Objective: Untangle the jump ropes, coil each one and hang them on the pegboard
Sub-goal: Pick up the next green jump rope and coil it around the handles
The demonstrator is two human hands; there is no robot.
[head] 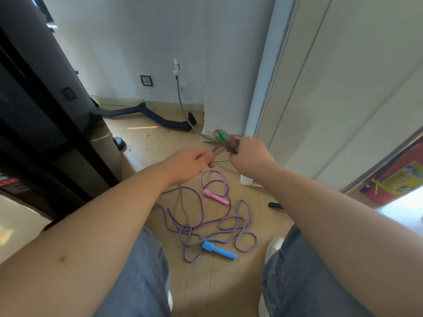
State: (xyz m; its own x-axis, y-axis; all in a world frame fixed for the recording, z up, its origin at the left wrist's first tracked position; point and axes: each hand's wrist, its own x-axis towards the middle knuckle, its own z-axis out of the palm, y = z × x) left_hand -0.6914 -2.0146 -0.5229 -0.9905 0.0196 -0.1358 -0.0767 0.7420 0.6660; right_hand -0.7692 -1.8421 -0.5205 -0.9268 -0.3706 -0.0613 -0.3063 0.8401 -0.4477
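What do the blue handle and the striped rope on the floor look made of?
Blue handle: probably moulded plastic, smooth and evenly coloured with a slight sheen. Striped rope: looks like braided fabric cord, shown by its purple-and-white twist pattern and limp loops.

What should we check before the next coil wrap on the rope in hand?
1. Right hand grips the green and red handles: ok.
2. Left hand pinches the clear cord: ok.
3. Clear cord free of the floor tangle: cannot tell; a strand hangs toward it.
4. Purple rope and striped rope separated: not ok, they cross.
5. Pegboard reachable: cannot tell, not in view.
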